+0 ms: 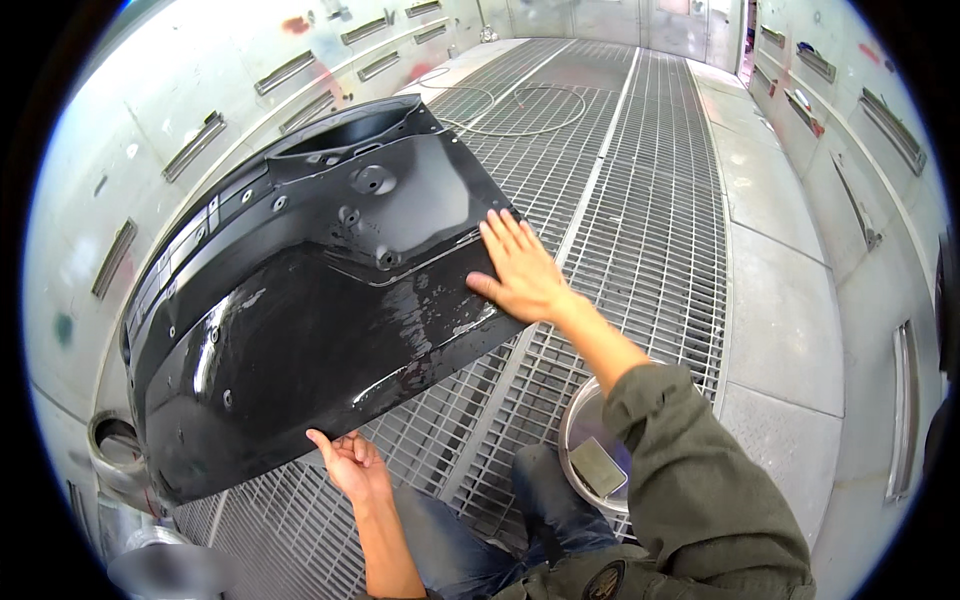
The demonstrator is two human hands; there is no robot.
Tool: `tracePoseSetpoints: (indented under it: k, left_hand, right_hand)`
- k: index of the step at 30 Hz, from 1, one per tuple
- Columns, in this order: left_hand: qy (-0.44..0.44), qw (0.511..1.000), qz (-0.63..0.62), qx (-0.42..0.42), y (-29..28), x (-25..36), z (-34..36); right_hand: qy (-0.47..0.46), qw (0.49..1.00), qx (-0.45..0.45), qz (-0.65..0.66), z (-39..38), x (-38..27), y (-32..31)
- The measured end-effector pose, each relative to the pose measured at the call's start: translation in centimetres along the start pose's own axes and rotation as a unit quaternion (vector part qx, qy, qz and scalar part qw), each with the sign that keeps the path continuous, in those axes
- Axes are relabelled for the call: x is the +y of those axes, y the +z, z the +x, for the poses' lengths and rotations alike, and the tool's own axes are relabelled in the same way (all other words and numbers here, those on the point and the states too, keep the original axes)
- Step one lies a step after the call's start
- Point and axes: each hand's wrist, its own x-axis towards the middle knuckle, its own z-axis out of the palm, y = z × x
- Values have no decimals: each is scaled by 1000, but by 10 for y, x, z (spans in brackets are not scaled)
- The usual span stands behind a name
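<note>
A large black car body panel (300,330), wet and glossy on its lower part and duller grey-black higher up, is tilted in front of me. Small holes and round recesses dot its surface. My left hand (355,468) holds its near lower edge, the thumb on top and the fingers curled at the rim. On the panel's right side, my right hand (522,270) lies flat with its fingers stretched out; no tool shows under the palm. Water streaks run over the dark area beside that hand.
Metal floor grating (650,230) spreads below and beyond the panel. By my right knee stands a bucket (570,440) with a greenish rectangular block (598,467) in it. A hose (540,130) loops on the far grating. A metal cylinder (118,440) is behind the panel's lower left.
</note>
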Motion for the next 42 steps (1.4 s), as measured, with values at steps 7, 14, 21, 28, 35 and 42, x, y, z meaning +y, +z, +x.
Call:
tracePoseSetpoints:
  k: [7, 14, 21, 28, 35, 42]
  left_hand:
    - [3, 998, 62, 15, 10, 10, -7]
    - [-17, 998, 51, -27, -3, 7, 2]
    - [-55, 994, 89, -16, 2, 20, -6]
    - [-63, 993, 98, -19, 6, 14, -2]
    - [-48, 995, 87, -4, -11, 22, -3]
    - [-67, 989, 129, 11, 1, 23, -7]
  right_hand:
    - [12, 999, 26, 26, 12, -58, 18]
    - [-133, 987, 40, 74, 7, -106, 25]
    - [145, 985, 88, 36, 39, -22, 17]
    - [-54, 992, 89, 66, 36, -227, 62]
    - [-111, 992, 28, 56, 6, -99, 23]
    - [85, 995, 57, 9, 13, -90, 18]
